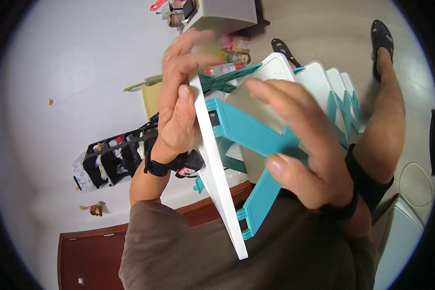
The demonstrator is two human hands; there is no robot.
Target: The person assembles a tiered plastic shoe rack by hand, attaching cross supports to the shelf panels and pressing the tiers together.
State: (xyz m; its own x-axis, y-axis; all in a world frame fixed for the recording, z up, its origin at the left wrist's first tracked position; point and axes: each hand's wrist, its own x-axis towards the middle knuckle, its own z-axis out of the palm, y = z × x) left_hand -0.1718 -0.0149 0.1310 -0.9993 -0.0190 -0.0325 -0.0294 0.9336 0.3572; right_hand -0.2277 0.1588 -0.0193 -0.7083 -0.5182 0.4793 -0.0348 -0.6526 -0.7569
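Before the brown shirt (183, 246): a white-and-teal rack (246, 130) with many joints

Just in front of the chest, the rack stands slanted between the two hands, its white end panel (219, 169) toward the left and more white panels (312, 79) fanned out to the upper right. Teal braces (261, 205) join them in crossing pairs, clipped along the end panel by small hinge knuckles.

The left hand (176, 106) lies along the outer side of the end panel near its top, thumb by the edge, fingers spread and blurred rather than curled tight. The right hand (314, 154) is loosely curved over the braces, thumb and fingers well apart; its thumb overlaps a brace, but whether it touches cannot be told. Neither is clamped on anything.

It looks like moulded plastic, so probably light for its bulk. Each panel seems stiff and smooth, perhaps a little slippery flat-handed, while the whole probably flexes and folds at its joints. The knuckles look like the weakest spots. A panel's long edge, pinched between thumb and fingers, seems the safest hold, with a second hand supporting the far panels; the crossings of the braces could nip a finger.
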